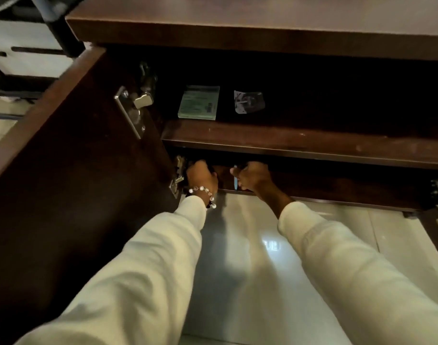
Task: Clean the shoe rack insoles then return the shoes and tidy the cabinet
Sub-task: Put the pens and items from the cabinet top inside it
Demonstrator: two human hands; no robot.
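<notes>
Both hands reach into the low bottom compartment of the dark brown wooden shoe cabinet [287, 135]. The left hand [201, 176] curls round something dark, likely a shoe; the right hand [252, 178] pinches a thin pale object I cannot identify. Knuckles could scrape the shelf edge just above them, since the gap is shallow. The open door [71, 150] crowds the left wrist; the glossy pale tiled floor [250, 270] beneath the forearms gives room to withdraw.
</notes>
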